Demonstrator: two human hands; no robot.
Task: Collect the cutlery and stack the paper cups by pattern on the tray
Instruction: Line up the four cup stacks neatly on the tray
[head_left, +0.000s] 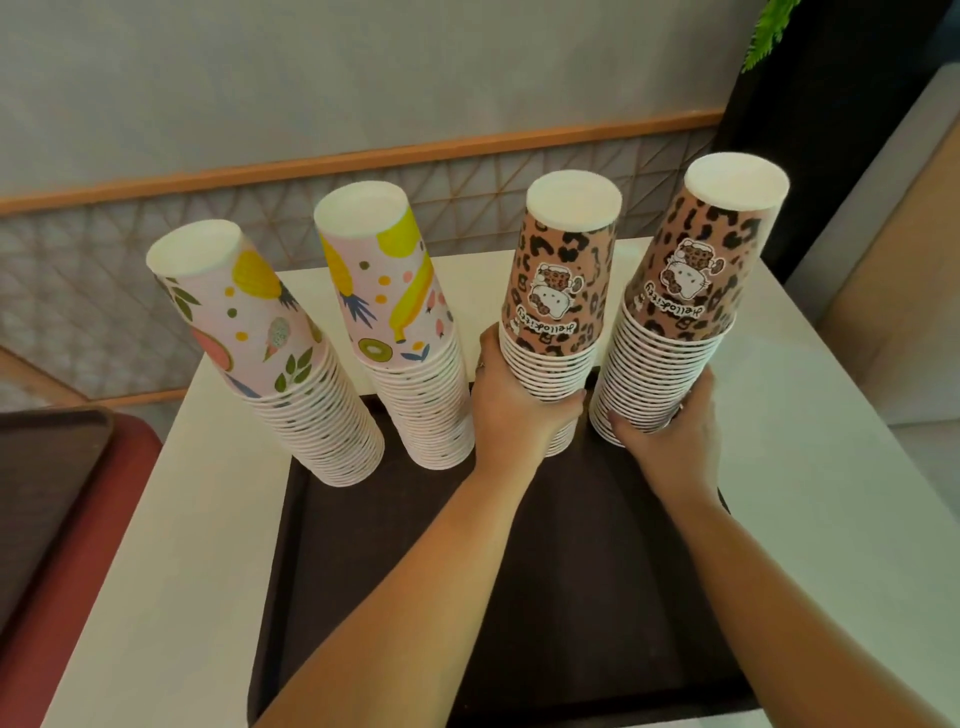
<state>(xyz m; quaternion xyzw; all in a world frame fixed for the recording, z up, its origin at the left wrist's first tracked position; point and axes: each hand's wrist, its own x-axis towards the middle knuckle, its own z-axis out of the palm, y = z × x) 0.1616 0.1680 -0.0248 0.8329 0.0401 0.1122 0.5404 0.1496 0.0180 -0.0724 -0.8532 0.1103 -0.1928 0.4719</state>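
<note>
Hands reach forward: left (519, 410) grips 1 leopard stack (563, 291), right (670, 441) the other (691, 291).

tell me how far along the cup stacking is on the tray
Done: four upside-down stacks stand on the dark tray, two fruit-print stacks and two leopard-print. In hand: the left hand grips one leopard stack, the right hand the other. Left: perhaps merging matching stacks; no cutlery is visible.

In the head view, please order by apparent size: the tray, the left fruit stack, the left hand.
1. tray
2. left fruit stack
3. left hand
The wide-angle lens makes the nearer parts look larger, but this order appears clear.
</note>
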